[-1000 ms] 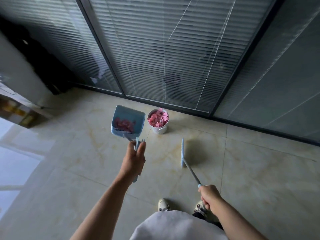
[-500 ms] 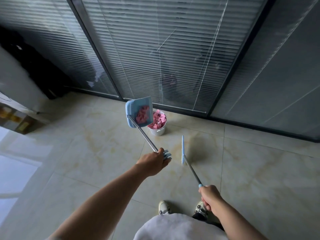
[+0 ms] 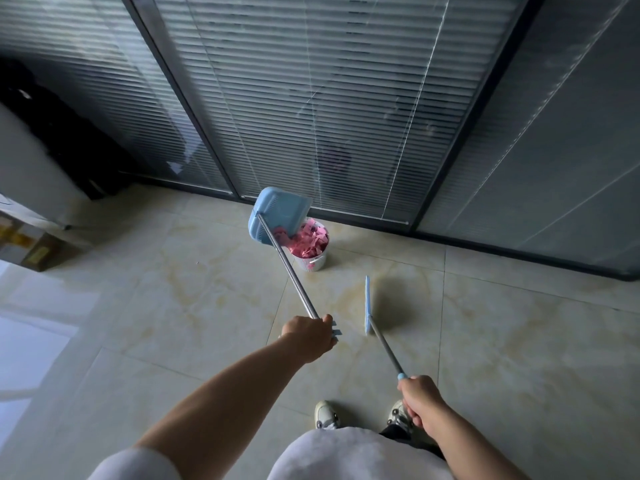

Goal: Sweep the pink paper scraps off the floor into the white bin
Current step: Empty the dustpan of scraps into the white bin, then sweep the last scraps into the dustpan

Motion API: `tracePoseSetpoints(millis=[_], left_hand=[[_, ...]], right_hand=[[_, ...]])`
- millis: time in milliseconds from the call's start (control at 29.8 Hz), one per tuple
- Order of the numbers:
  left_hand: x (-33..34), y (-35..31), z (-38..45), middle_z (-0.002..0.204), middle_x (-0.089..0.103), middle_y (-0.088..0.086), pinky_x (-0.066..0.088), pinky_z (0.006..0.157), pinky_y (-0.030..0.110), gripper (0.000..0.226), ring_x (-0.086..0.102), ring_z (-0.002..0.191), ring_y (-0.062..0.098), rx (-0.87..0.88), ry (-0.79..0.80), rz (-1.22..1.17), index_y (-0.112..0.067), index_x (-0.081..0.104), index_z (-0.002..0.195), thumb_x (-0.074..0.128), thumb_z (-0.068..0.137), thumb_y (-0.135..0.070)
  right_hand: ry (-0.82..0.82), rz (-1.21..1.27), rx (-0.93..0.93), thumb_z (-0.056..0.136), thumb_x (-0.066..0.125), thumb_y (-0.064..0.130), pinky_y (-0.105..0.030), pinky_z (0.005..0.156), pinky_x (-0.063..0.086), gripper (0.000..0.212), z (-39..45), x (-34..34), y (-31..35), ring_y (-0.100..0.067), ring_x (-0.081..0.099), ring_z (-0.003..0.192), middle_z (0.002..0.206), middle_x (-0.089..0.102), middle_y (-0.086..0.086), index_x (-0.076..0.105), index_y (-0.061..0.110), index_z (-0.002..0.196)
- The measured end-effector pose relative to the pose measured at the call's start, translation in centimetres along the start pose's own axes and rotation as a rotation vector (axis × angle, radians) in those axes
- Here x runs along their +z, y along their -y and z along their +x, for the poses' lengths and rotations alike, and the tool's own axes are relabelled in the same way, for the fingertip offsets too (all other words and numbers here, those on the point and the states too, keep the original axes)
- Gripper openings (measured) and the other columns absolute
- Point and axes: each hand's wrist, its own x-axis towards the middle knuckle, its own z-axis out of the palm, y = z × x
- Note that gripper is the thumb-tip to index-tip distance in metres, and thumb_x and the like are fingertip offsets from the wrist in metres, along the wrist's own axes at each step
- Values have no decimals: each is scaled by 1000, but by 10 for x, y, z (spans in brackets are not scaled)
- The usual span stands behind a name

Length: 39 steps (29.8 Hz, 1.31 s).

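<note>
Head view: left grip (image 3: 309, 336) on handle, dustpan (image 3: 277, 216) tilted over bin (image 3: 313, 261).

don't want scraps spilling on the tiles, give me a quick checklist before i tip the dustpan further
1. Light blue plastic dustpan mouth over the small white bin: ok, its lower edge overlaps the rim.
2. Left hand grips the dustpan's metal handle: ok.
3. Room in the bin: not ok, pink paper scraps already heap up to the rim.
4. Scraps still in the dustpan: ok, some show at its low corner.
5. Blue flat broom clear of the bin: ok, its head rests on the tiles to the side, held by the right hand.
6. Bin steady: cannot tell.
</note>
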Motion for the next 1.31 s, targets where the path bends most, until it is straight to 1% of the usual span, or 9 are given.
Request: tracePoseSetpoints(millis=[302,503,671,738,905,1006,1073,1173,1308], left_hand=[[19,-7,4,131,56,15,42,66,38,40,63,100,43,83,96,134,-7,43,137,31,103,-25],[9,-18,-8,134,54,20,38,67,36,46,60,110,41,23,178,203,-1,30,143,30,106,-28],[6,-20,-15,128,57,23,21,45,32,46,62,107,39,-16,188,192,1,24,146,30,105,-20],[10,-18,-17,126,58,23,23,44,32,47,63,102,42,-38,170,156,-1,23,146,32,105,-22],[21,-2,-24,112,68,11,42,59,32,51,70,85,37,-88,-80,-58,-9,26,144,34,103,-39],[22,10,-38,71,65,1,48,49,28,45,69,59,33,-198,-402,-324,-23,33,123,44,92,-53],[29,21,-47,75,71,5,50,50,33,45,69,63,36,-320,-485,-492,-27,33,120,42,90,-60],[47,41,-53,85,74,16,53,53,38,48,68,64,41,-518,-621,-718,-18,53,129,66,87,-40],[70,59,-57,84,70,16,57,60,40,33,65,71,39,-738,-568,-958,-18,56,122,50,91,-21]], right_hand=[[15,-43,1,92,45,19,-16,38,24,24,8,3,-2,-17,35,39,51,44,-10,58,0,99],[0,-97,-23,92,45,24,-18,38,26,27,10,3,0,-17,38,39,53,48,-11,59,2,101],[-20,-186,-68,94,41,24,-16,36,27,32,5,3,6,-17,39,34,53,48,-8,59,-1,101],[-31,-256,-99,94,41,24,-16,36,27,33,4,3,11,-18,41,35,56,48,-6,60,0,105],[-21,-449,-157,93,40,23,-22,52,39,38,8,-2,37,-25,55,73,95,60,-9,52,6,125],[-20,-559,-185,93,41,21,-31,73,50,41,9,-2,61,-31,64,96,115,63,-13,50,7,130],[-14,-634,-219,92,41,20,-32,80,51,42,14,2,77,-33,63,106,123,62,-16,51,8,131],[-3,-686,-233,93,40,21,-28,71,44,40,20,10,95,-31,63,93,123,63,-18,52,6,129],[-1,-717,-232,90,39,15,-22,58,43,38,21,19,109,-27,56,73,99,66,-15,56,6,123]])
